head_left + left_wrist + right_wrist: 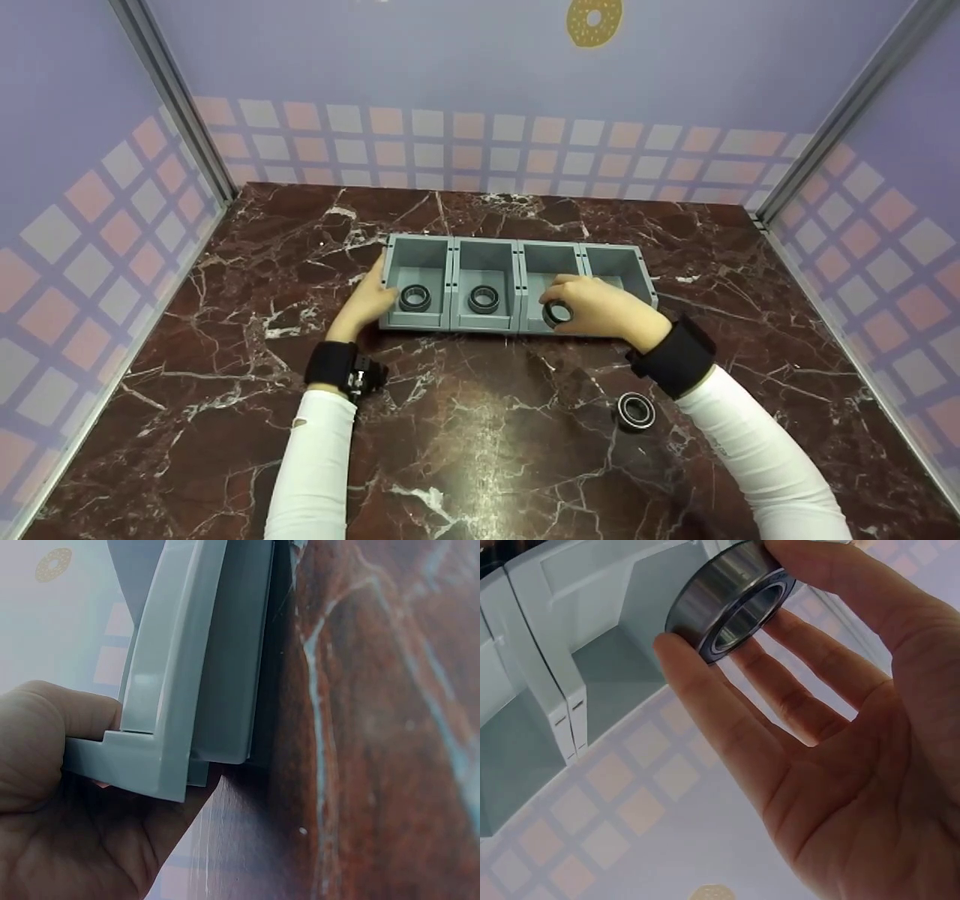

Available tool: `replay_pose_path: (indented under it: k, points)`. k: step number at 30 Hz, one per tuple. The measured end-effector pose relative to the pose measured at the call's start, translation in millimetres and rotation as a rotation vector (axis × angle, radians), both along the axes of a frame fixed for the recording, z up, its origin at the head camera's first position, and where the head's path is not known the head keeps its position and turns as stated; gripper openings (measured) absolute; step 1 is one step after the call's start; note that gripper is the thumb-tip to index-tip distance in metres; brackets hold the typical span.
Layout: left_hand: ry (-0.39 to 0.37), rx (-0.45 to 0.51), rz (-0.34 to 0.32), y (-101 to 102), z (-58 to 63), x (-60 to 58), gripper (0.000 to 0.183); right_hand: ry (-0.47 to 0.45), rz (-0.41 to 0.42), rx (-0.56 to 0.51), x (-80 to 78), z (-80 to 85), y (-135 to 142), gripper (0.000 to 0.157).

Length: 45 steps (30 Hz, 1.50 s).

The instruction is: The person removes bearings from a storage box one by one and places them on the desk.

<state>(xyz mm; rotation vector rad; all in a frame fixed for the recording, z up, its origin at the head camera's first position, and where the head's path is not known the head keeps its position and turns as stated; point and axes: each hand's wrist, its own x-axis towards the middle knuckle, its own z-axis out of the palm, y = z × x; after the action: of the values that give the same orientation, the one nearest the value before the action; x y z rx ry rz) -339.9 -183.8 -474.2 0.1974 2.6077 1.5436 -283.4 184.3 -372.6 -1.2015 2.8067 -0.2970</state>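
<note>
A row of joined grey bins (420, 322) stands on the dark marbled table. My left hand (367, 298) grips the side wall of the leftmost bin, its thumb over the rim in the left wrist view. One ball bearing (415, 298) lies in the leftmost bin and another bearing (484, 299) in the second. Above the third bin, my right hand (600, 306) pinches a metal bearing (731, 604) between thumb and fingers, the ring tilted. A further bearing (635, 412) lies on the table, in front of the bins near the right wrist.
Purple walls with pink and white squares enclose the table (465, 435) at the back and both sides. The fourth bin (619, 266) at the right end is partly hidden behind the right hand. Black bands carry the wrist cameras.
</note>
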Motion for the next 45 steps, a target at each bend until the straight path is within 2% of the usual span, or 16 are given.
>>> replay_pose_path:
  k: [11, 17, 26, 36, 45]
  points:
    - [-0.003, -0.017, 0.004, 0.3, 3.0, -0.3, 0.084, -0.010, 0.019, 0.031, 17.7, 0.5, 3.1, 0.040]
    - [-0.004, -0.020, 0.006, 0.8, 2.1, -0.5, 0.085, 0.009, 0.044, 0.030, 24.4, -5.8, 5.1, 0.039]
    - [0.010, -0.015, 0.001, 0.4, 0.5, -1.6, 0.085, -0.017, 0.044, 0.009, 36.0, -13.1, 5.0, 0.041]
    - [-0.029, -0.018, -0.007, -0.2, 1.6, 1.4, 0.085, -0.031, 0.056, -0.007, 48.8, -20.6, 5.6, 0.041]
    - [-0.024, -0.019, -0.003, -0.2, 0.7, 1.7, 0.084, -0.036, 0.074, 0.007, 56.6, -27.7, 5.2, 0.044]
